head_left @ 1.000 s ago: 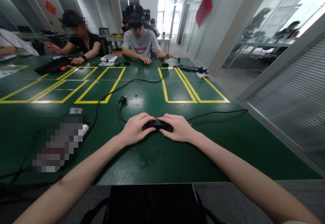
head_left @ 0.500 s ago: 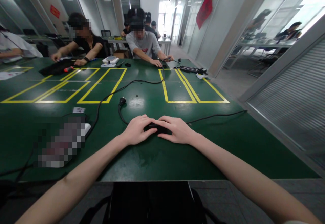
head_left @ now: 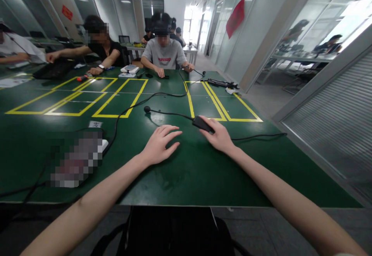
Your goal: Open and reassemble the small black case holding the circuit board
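Observation:
My right hand (head_left: 217, 135) grips a black power adapter (head_left: 203, 124), with the thumb on the near side and the fingers over the far side. A thin black cord runs left from the adapter to a dark plug (head_left: 147, 109), which looks raised over the table. On the adapter's other side another black cord (head_left: 258, 136) stretches right across the green table (head_left: 197, 174). My left hand (head_left: 162, 143) is apart from the adapter, its fingers spread and nothing in them.
A blurred-out device with a white edge (head_left: 105, 146) lies at left, near a small paper label (head_left: 95, 124). A long black cable (head_left: 157, 94) crosses the table. Yellow tape outlines (head_left: 110, 115) mark the far half. Across the table a person in a grey shirt (head_left: 162, 52) handles a cord.
My right hand has lifted the adapter away to the right and forward. My left hand has let go of it and opened. The plug has swung with the cord.

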The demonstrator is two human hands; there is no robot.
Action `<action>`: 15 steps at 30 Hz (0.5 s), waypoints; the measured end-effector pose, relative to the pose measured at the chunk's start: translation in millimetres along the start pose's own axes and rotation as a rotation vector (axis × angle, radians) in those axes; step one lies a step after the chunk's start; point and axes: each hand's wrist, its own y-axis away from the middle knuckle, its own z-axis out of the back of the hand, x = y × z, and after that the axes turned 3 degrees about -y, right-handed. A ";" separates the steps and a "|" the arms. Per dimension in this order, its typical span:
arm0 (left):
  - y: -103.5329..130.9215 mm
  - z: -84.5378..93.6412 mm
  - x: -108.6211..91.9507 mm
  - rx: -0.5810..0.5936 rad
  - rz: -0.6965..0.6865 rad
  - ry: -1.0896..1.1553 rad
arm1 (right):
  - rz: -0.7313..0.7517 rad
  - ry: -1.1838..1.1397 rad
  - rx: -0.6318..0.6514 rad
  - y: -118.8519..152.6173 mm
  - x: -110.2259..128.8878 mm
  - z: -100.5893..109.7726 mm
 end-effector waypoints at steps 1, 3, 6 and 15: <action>0.3 -0.4 0.0 0.017 0.000 0.011 | -0.042 -0.025 -0.067 -4.5 -12.0 6.6; 0.3 -1.6 0.6 0.058 -0.001 0.042 | -0.125 -0.067 -0.201 -12.4 -36.7 23.4; -0.6 -3.2 1.8 0.096 0.021 0.076 | -0.274 -0.035 -0.384 -15.6 -67.7 55.2; -1.4 -4.1 0.3 0.149 0.017 0.135 | -0.642 0.400 -0.272 22.3 -121.8 106.1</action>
